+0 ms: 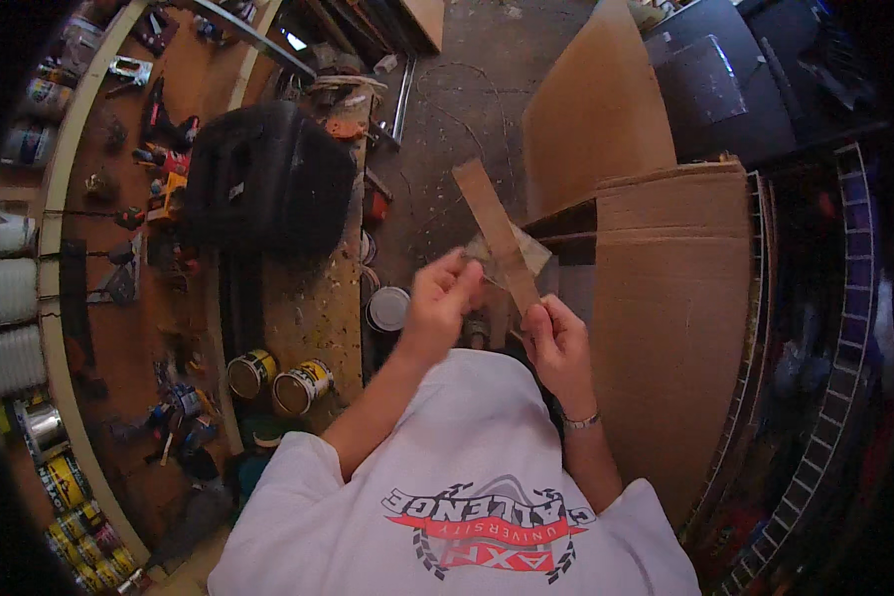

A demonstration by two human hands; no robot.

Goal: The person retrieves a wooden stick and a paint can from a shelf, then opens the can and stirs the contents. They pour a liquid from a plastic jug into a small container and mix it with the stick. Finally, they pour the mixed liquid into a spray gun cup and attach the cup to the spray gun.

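Note:
In front of me, my right hand [556,343] grips the lower end of a long, narrow brown strip [492,214], which looks like cardboard or tape and slants up to the left. A pale, crumpled translucent piece [531,253] sits around the strip's middle. My left hand [447,298] is pinched at the left edge of this pale piece; whether it holds that piece or a thin thread is unclear. Just to the right stands a large cardboard box [666,338] with a tall flap [601,99] raised.
On the left are a black case [268,184] on a paint-spattered bench [323,298], two paint cans [303,387], and shelving with tools and tins [65,482]. A white lid [387,308] lies beyond my left hand. Wire racks [824,417] and dark panels [715,74] line the right.

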